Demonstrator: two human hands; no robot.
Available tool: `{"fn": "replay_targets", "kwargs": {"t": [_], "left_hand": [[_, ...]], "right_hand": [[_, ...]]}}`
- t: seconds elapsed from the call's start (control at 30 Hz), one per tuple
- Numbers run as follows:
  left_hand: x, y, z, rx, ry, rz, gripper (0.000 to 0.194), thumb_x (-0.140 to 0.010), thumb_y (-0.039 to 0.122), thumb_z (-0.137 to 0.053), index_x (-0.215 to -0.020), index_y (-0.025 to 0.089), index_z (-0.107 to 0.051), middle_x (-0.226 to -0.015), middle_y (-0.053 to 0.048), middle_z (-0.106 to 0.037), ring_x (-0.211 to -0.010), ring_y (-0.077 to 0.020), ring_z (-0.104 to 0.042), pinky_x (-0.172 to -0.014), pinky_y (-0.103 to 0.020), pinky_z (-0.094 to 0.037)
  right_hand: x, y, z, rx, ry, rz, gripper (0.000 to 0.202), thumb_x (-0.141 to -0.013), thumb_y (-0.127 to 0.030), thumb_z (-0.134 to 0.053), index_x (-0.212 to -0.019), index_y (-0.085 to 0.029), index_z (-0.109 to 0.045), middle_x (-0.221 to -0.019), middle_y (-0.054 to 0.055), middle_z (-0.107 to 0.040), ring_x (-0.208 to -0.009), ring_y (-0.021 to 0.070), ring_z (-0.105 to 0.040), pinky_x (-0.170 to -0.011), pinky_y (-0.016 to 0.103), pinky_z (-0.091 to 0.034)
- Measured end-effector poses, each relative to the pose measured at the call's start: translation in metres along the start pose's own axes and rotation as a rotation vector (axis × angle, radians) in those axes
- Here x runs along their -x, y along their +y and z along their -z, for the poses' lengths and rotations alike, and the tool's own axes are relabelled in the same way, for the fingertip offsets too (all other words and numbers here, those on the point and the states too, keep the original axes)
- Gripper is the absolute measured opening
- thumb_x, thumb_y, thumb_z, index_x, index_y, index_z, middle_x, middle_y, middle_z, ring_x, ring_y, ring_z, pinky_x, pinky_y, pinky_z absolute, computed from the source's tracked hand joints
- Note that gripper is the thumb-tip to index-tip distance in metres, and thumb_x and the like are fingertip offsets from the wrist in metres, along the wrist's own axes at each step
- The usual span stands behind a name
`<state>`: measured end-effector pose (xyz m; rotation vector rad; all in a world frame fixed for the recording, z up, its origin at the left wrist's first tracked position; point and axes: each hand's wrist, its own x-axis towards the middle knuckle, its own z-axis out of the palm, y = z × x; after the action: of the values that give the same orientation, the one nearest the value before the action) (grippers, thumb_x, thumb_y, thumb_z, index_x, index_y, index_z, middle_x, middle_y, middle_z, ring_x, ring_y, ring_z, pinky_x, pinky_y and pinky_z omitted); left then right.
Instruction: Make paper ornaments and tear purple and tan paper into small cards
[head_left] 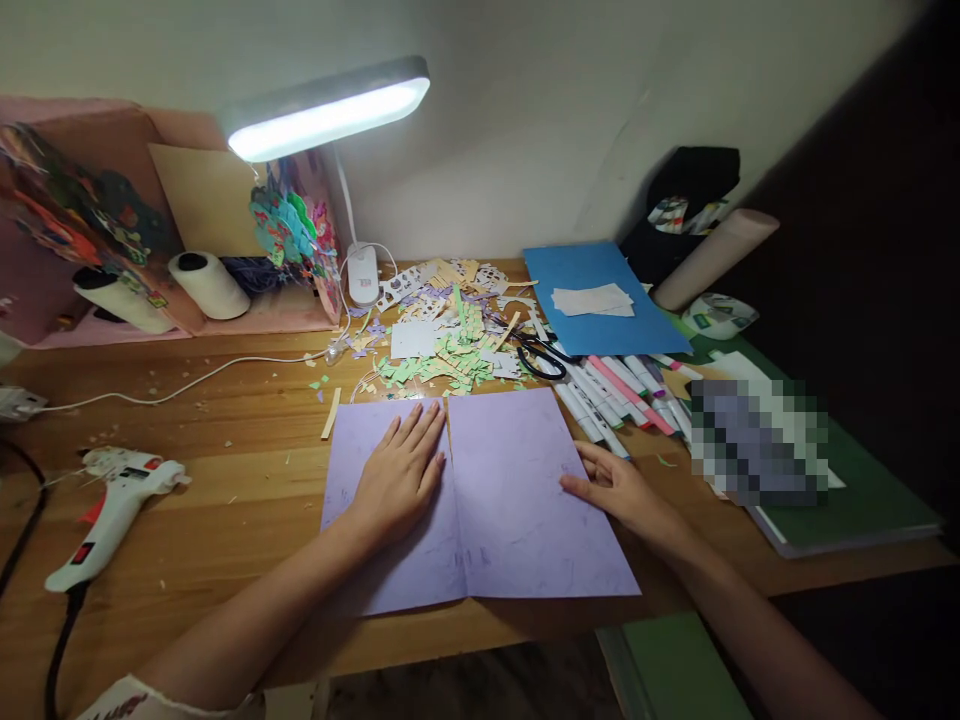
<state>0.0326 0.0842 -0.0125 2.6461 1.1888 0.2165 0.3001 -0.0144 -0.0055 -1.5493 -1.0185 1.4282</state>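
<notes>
The right hand point(615, 485) pinches the purple card point(514, 440) at three o'clock; the left hand point(399, 468) presses it flat toward ten. Likely light, bendable, easily creased, it suits edge holds. It lies on the table point(247, 430), paper scraps point(465, 355) at twelve.

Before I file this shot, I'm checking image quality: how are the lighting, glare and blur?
In the head view, the lamp panel is blown out to white; in that same view, the far right falls near black; also in the head view, a mosaic patch hides part of what lies on the green cover, while the left hand, right hand and purple paper show little blur.
</notes>
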Motion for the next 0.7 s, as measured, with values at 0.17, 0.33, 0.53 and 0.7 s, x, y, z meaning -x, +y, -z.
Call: {"fn": "replay_targets", "kwargs": {"t": [0.17, 0.33, 0.53, 0.7], "left_hand": [[0.003, 0.006, 0.009, -0.027, 0.081, 0.004, 0.051, -0.092, 0.030, -0.027, -0.140, 0.012, -0.026, -0.147, -0.009, -0.027, -0.137, -0.0194, -0.018, -0.111, -0.041, -0.022], [0.005, 0.008, -0.002, -0.110, 0.022, -0.058, 0.059, -0.091, 0.039, -0.030, -0.141, 0.009, -0.021, -0.148, -0.013, -0.022, -0.136, -0.0233, -0.020, -0.110, -0.045, -0.024], [0.001, 0.000, -0.015, -0.168, 0.035, -0.106, 0.057, -0.090, 0.040, -0.028, -0.142, 0.016, -0.021, -0.149, -0.013, -0.019, -0.136, -0.0253, -0.020, -0.108, -0.048, -0.025], [-0.001, -0.001, -0.016, -0.176, 0.044, -0.137, 0.053, -0.089, 0.040, -0.029, -0.140, 0.027, -0.025, -0.151, -0.011, -0.012, -0.136, -0.0300, -0.019, -0.106, -0.050, -0.026]], "right_hand": [[0.005, -0.003, -0.013, 0.097, 0.144, 0.085, 0.035, -0.076, -0.043, -0.060, -0.099, -0.017, -0.056, -0.089, 0.008, -0.067, -0.081, 0.0226, -0.063, -0.068, 0.033, -0.051], [-0.004, 0.000, -0.025, 0.154, 0.227, 0.226, 0.030, -0.080, -0.037, -0.054, -0.103, -0.018, -0.053, -0.096, 0.008, -0.065, -0.085, 0.0217, -0.061, -0.071, 0.032, -0.049], [0.035, 0.023, 0.033, 0.668, 1.021, 0.467, 0.021, -0.089, -0.026, -0.042, -0.106, -0.018, -0.052, -0.105, 0.011, -0.060, -0.090, 0.0214, -0.054, -0.080, 0.034, -0.042], [0.061, 0.065, 0.100, 0.887, 1.431, 0.479, 0.020, -0.085, -0.018, -0.040, -0.103, -0.014, -0.045, -0.113, 0.017, -0.059, -0.108, 0.0262, -0.048, -0.091, 0.047, -0.032]]}}
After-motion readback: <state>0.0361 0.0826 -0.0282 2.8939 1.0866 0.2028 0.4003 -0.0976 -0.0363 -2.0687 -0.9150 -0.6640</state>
